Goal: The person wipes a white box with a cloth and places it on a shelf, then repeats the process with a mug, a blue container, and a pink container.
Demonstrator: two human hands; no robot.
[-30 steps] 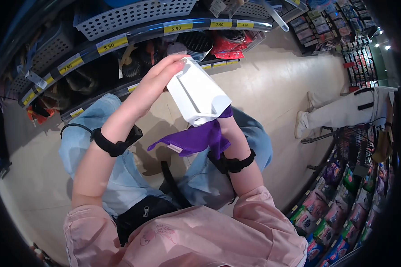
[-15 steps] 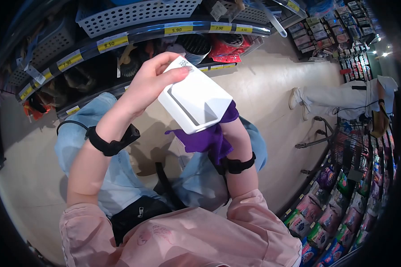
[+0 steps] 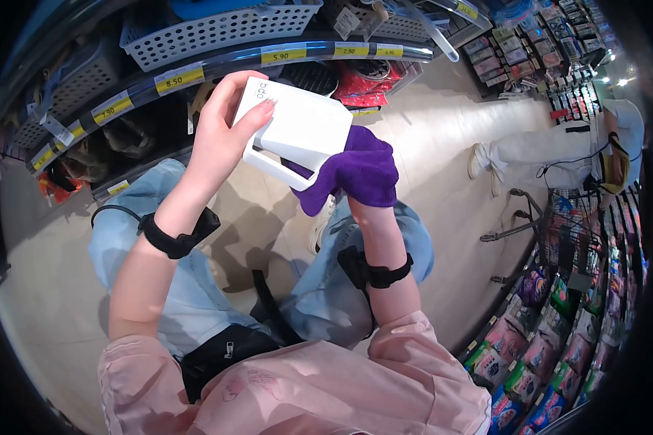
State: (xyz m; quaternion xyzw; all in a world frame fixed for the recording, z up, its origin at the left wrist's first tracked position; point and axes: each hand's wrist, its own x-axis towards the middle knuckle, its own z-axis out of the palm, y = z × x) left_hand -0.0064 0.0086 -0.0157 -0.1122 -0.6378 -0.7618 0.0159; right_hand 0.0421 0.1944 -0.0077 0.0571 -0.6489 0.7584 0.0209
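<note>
A white box-shaped plastic container [image 3: 308, 119], with dark lettering near its upper left corner and an open slot along its lower edge, is held up in front of me. My left hand [image 3: 228, 119] grips its left end, thumb on the near face and fingers behind. A purple cloth [image 3: 363, 170] is draped over my right hand [image 3: 371, 206], hiding the fingers and leaving only the wrist side bare. The cloth presses against the container's lower right corner, and part of it shows through the slot.
A shelf edge with yellow price labels [image 3: 180, 78] curves across the top, bearing a perforated white basket [image 3: 218, 35]. Red packages [image 3: 366, 83] sit below it. At right stands a person in white trousers [image 3: 530, 156] beside a wheeled cart [image 3: 569, 232]. Packaged goods [image 3: 519, 348] line the lower right.
The container has moved up and left and tilted. My right hand with the purple cloth has come from behind it to its lower right corner and rim.
</note>
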